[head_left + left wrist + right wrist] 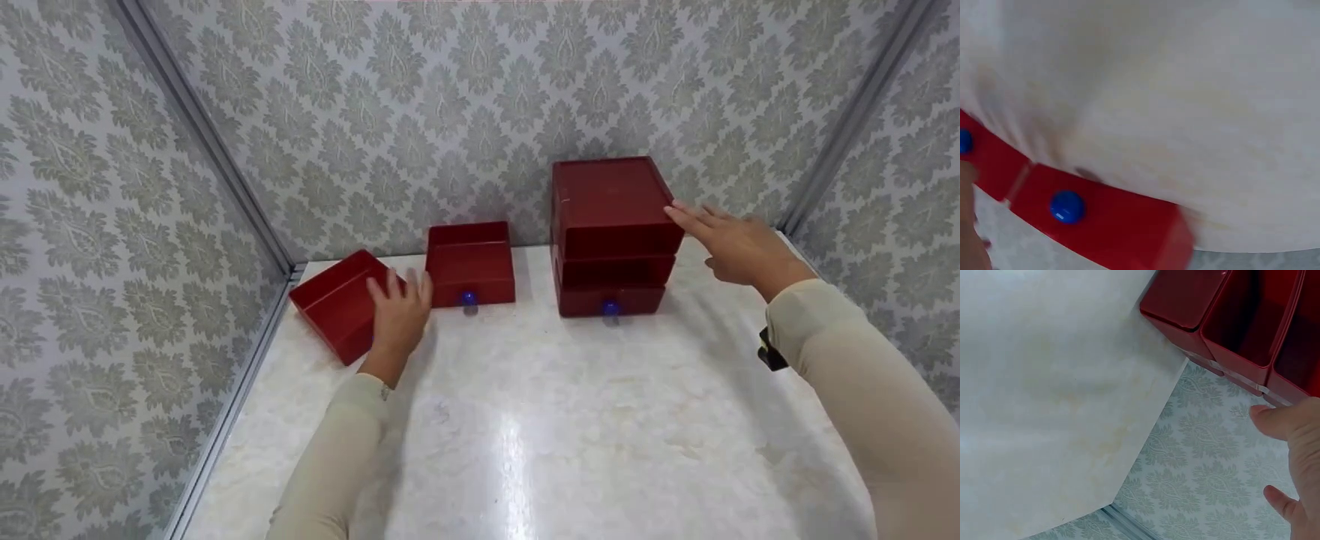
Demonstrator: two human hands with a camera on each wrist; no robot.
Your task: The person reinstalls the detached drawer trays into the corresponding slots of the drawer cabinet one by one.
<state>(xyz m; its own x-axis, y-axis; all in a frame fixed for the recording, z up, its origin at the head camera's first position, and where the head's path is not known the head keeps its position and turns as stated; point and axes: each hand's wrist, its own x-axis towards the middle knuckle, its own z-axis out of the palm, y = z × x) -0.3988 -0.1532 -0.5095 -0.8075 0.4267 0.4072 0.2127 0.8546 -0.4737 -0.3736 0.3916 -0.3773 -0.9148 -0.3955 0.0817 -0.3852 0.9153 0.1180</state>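
A dark red drawer cabinet (pixel 611 191) stands at the back right, its two upper slots hollow and a drawer with a blue knob (pixel 610 308) in the bottom slot. My right hand (pixel 739 244) has its fingers stretched out, fingertips right at the cabinet's top right front edge. On the left, a loose red drawer (pixel 334 300) lies turned at an angle. My left hand (pixel 400 315), fingers spread, is over its right side and hides part of it. Beside that hand a second loose drawer (pixel 480 294) faces front with its blue knob (pixel 1067 206). Both loose drawers have bare insides.
Everything stands on a pale marbled table (pixel 585 420). Patterned walls (pixel 480 97) close off the back and both sides, with grey metal strips (pixel 202 135) along the corners. A small black object (pixel 771 351) shows below my right wrist.
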